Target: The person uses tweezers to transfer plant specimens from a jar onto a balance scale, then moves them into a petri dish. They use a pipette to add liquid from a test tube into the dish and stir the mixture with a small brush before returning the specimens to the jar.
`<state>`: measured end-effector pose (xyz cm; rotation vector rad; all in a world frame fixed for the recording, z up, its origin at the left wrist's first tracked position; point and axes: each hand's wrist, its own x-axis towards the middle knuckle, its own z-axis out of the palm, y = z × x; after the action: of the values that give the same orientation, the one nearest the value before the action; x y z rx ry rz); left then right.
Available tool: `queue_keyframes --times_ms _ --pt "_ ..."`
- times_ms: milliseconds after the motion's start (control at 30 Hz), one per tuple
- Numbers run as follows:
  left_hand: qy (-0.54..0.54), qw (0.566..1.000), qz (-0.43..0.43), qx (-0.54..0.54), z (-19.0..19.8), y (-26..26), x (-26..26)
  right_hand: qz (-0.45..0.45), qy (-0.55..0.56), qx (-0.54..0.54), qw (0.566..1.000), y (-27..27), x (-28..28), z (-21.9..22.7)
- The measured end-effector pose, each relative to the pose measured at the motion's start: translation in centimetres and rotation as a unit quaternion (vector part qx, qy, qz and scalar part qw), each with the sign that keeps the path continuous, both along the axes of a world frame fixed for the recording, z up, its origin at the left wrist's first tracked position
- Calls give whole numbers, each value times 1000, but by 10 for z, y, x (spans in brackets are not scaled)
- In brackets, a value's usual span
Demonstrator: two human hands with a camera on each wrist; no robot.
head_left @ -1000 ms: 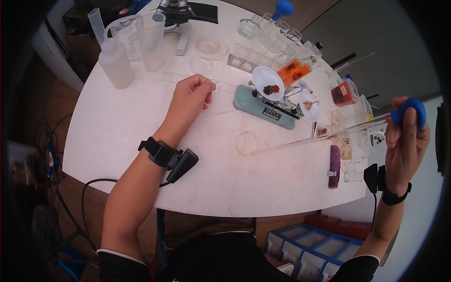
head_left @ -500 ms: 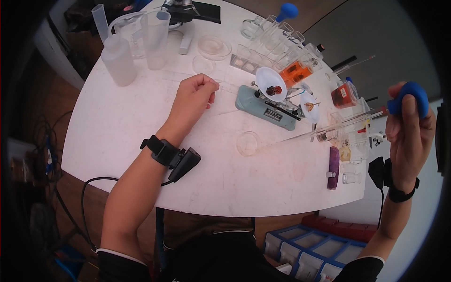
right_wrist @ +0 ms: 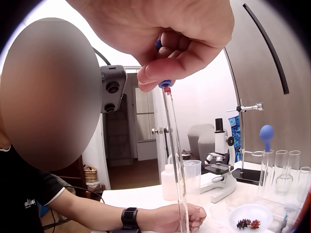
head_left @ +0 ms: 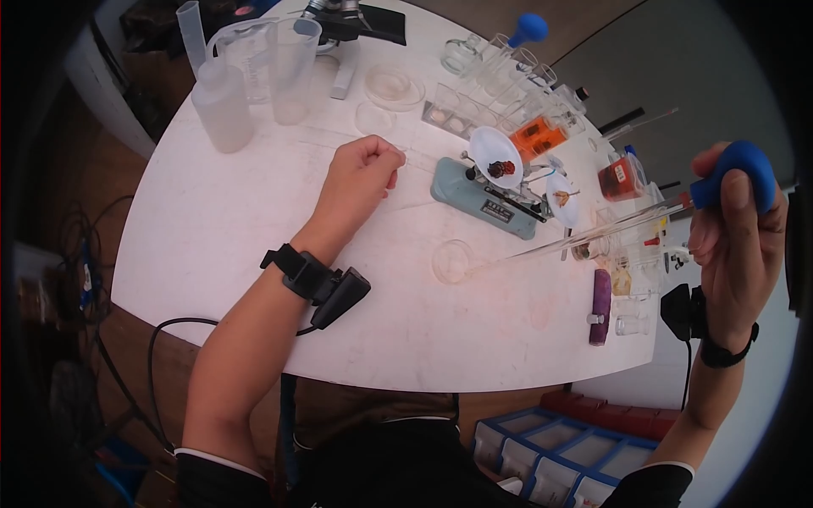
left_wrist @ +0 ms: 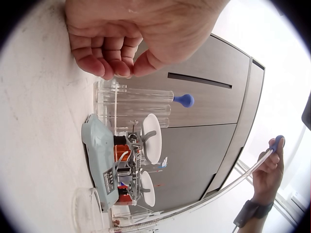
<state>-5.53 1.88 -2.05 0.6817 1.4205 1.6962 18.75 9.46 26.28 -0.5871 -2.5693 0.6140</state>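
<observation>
In the head view my right hand [head_left: 735, 254] grips a blue rubber bulb [head_left: 742, 178], raised at the right. From the bulb a long glass tube [head_left: 593, 234] slants down left, its low end at a small clear dish [head_left: 452, 261] on the table; whether it touches is unclear. The right wrist view shows the fingers round the bulb [right_wrist: 165, 83], above the tube [right_wrist: 175, 136]. My left hand [head_left: 357, 184] rests on the table left of the balance [head_left: 483, 201], fingers loosely curled; in the left wrist view this hand [left_wrist: 146, 31] holds nothing.
White balance pans [head_left: 495, 152] carry small dried pieces. Behind stand test tubes [head_left: 521, 80], orange-filled containers [head_left: 537, 138] and a microscope [head_left: 343, 72]. A wash bottle [head_left: 222, 110] and beaker [head_left: 292, 80] are at the back left. A purple object [head_left: 600, 309] lies at the right.
My right hand and the bulb have risen slightly, tilting the tube a little steeper. The table and its things have shifted slightly right in the head view. My left hand keeps its pose.
</observation>
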Motion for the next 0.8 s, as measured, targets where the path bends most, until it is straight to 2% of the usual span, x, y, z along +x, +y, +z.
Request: queue_keyframes --times_ms 133,467,800 --pt "-5 1000 2 4 1 0 0 -12 -22 -20 999 -5 -2 4" --pt "1 1000 1 -3 0 0 0 19 24 -4 1000 -6 -6 -4" --pt "-6 1000 3 4 0 0 0 -40 114 -40 992 -12 -15 -21"
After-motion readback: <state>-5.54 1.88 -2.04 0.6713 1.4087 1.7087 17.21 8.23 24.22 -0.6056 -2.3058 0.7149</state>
